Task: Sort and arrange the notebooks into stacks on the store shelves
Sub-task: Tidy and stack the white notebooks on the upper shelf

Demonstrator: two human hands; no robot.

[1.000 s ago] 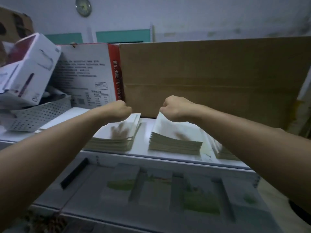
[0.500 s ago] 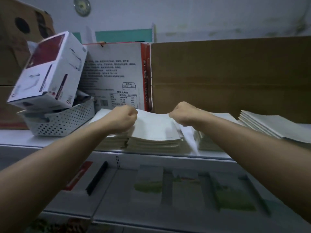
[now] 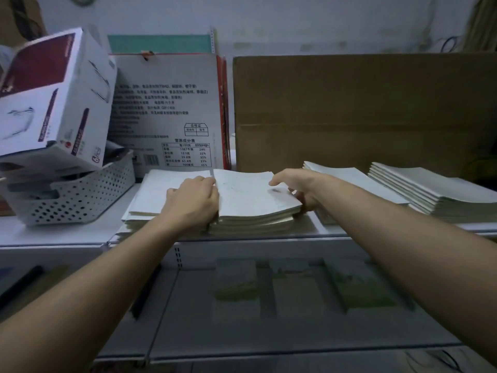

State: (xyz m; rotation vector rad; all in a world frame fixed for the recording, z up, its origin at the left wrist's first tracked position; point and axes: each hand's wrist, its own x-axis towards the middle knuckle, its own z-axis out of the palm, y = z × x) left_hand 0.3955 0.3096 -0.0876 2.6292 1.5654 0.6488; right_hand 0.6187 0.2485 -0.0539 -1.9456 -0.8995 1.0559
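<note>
Several stacks of white notebooks lie on the upper white shelf [image 3: 53, 235]. The middle stack [image 3: 252, 200] is held at both sides: my left hand [image 3: 193, 201] grips its left edge, my right hand [image 3: 298, 187] curls round its right edge. Directly left of it, touching, lies another stack [image 3: 158, 195], partly under my left wrist. To the right lie a third stack [image 3: 357, 181], partly hidden by my right forearm, and a fourth [image 3: 430, 189] near the right edge.
A perforated white basket [image 3: 80, 195] holding tilted white boxes [image 3: 53, 98] sits at the left. A printed carton [image 3: 166, 117] and a flat brown cardboard sheet [image 3: 363, 111] stand behind the stacks. A lower shelf [image 3: 269, 305] carries green-patterned notebooks.
The view has shifted left and closer. The stack between my hands now lies flush against the left stack. My right hand has opened from a fist to a curl round the stack's right edge.
</note>
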